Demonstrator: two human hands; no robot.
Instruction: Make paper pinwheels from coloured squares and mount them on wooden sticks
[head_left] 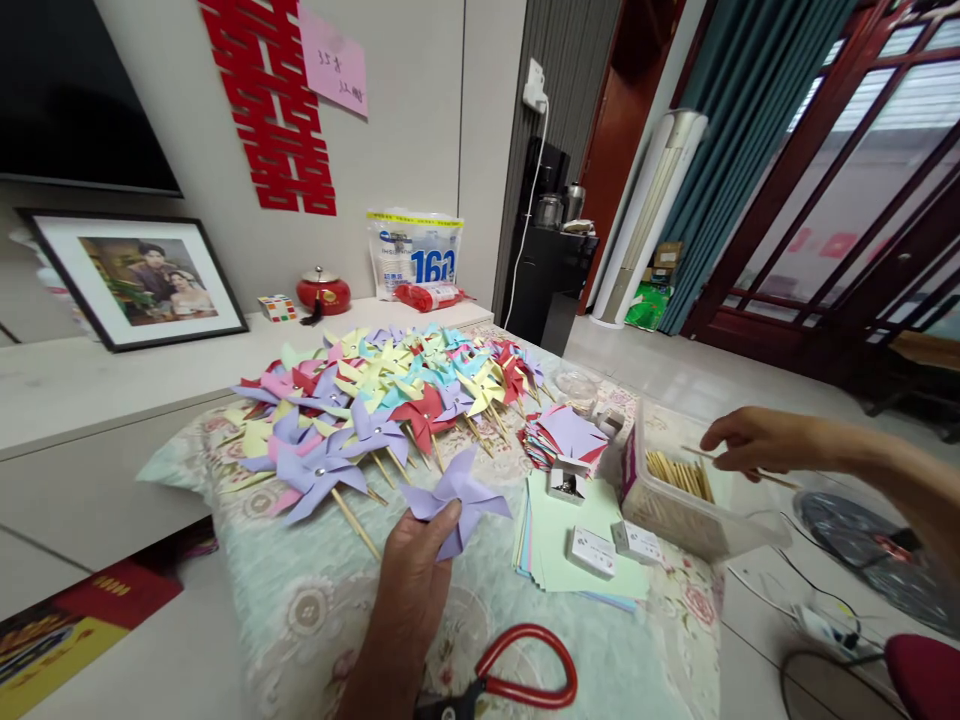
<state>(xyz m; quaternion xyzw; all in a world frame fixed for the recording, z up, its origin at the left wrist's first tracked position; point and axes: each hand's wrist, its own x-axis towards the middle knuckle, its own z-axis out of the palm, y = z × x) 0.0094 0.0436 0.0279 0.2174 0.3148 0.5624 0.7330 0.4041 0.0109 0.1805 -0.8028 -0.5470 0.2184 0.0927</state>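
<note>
Lavender paper, folded into a pinwheel, was pinched at its lower edge by the left hand, whose fingers were closed together on it above a floral cloth spread over the tabletop. The right hand reached in from the right side, its fingers clamped on a thin wooden stick held just over a clear plastic box that contained more sticks. Behind the held pinwheel lay a wide heap of finished pinwheels in purple, yellow, blue, pink and red, each on a stick. Between the two hands sat a stack of pale green paper squares with small white boxes resting on it, and a pile of cut coloured paper beyond. Red-handled scissors lay on the cloth near the left wrist. A framed photograph leaned against the wall at the left.
</note>
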